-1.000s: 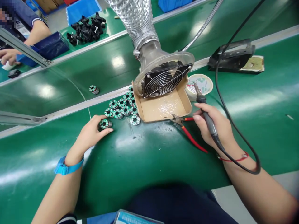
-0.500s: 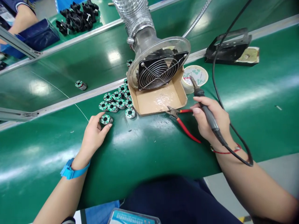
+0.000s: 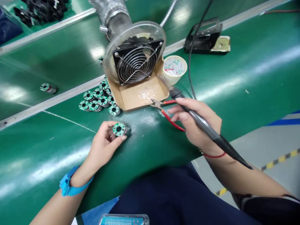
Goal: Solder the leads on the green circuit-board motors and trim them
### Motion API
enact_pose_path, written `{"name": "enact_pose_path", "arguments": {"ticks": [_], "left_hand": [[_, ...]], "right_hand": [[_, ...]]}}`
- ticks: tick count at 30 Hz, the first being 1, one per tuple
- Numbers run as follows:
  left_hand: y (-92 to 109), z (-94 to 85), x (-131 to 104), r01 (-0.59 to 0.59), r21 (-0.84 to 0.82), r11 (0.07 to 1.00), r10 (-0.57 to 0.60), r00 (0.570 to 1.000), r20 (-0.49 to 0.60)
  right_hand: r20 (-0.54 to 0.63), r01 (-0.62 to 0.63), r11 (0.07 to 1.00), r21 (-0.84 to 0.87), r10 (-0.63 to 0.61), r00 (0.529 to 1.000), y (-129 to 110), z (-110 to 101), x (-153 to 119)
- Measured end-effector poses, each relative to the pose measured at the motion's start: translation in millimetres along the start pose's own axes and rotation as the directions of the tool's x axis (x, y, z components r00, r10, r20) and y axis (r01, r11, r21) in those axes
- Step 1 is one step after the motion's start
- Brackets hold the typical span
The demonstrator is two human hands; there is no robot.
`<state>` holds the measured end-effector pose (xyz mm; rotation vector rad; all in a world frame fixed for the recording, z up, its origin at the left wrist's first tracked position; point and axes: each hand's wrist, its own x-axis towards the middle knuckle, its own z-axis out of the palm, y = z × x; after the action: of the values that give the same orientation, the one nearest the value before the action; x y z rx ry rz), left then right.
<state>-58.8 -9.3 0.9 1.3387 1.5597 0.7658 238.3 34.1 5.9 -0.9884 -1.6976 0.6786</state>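
Observation:
Between the thumb and fingers of my left hand (image 3: 104, 145) is a small cylinder with a round green circuit board (image 3: 119, 129) on its end, facing up toward me. My right hand (image 3: 199, 122) grips a soldering iron (image 3: 203, 125) like a pen, its tip pointing up and left near the cardboard tray's right edge. Red-handled cutters (image 3: 172, 120) lie beside and partly under my right fingers, jaws at the front edge of the cardboard tray (image 3: 132, 97). Several similar cylinders (image 3: 94, 105) stand grouped left of the tray.
A round fan hood (image 3: 138, 62) on a ribbed duct stands over the tray. Behind the iron's tip is a white tape roll (image 3: 174, 68). A black iron stand (image 3: 203, 40) sits at the back right, with a cable hanging before it. One cylinder (image 3: 48, 88) lies at the far left.
The view has shifted right. My left hand has brought its cylinder rightward and nearer to me, away from the group. The iron's tip has moved from over the tape roll toward the tray.

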Motion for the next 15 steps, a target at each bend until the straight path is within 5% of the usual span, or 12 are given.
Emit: {"name": "enact_pose_path", "arguments": {"ticks": [3, 7, 15], "left_hand": [[21.3, 22.3, -4.6, 0.056, -0.194, 0.979, -0.03, 0.99, 0.137], [30.6, 36.4, -5.3, 0.081, -0.186, 0.979, -0.029, 0.964, 0.265], [30.5, 40.9, -6.6, -0.15, -0.072, 0.986, 0.166, 0.935, 0.313]], "right_hand": [[0.155, -0.034, 0.991, 0.129, 0.014, 0.988, -20.8, 5.6, 2.8], [0.335, -0.062, 0.991, 0.116, 0.019, 0.942, -31.8, 10.3, 16.3], [0.517, -0.252, 0.936, 0.247, 0.093, 0.851, -23.3, 14.8, 23.9]]}}
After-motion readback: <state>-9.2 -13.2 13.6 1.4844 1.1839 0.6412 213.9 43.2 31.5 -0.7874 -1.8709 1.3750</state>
